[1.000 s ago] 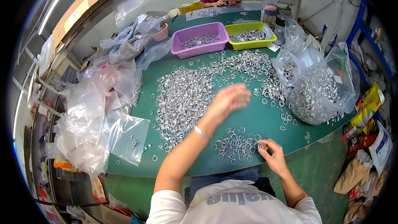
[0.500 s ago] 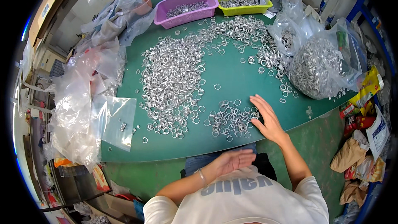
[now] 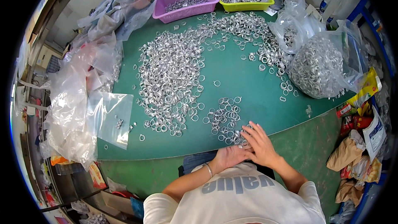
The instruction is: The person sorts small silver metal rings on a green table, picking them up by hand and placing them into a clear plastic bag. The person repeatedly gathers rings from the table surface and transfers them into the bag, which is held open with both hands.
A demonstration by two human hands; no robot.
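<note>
Small silver metal rings (image 3: 224, 114), each with a little tab, form a loose group near the front edge of the green table. My right hand (image 3: 262, 146) lies palm down over the group's near end, fingers stretched and touching some rings. Just below the table edge my left hand (image 3: 230, 156) is held palm up and cupped, its fingertips partly covered by the right hand. Whether any rings lie in the left palm is hard to see. To the left spreads a big heap of the same rings (image 3: 168, 79), and one single ring (image 3: 217, 83) sits apart.
A purple basket (image 3: 186, 13) and a yellow-green basket (image 3: 244, 6) with rings stand at the back. A clear bag full of rings (image 3: 317, 68) sits at the right. Plastic bags (image 3: 70, 112) cover the left side, with a flat clear bag (image 3: 111, 118) beside the heap.
My right hand has come down and toward me from the group's right side, drawing some rings to the table edge. My left hand has moved up against the edge, meeting the right.
</note>
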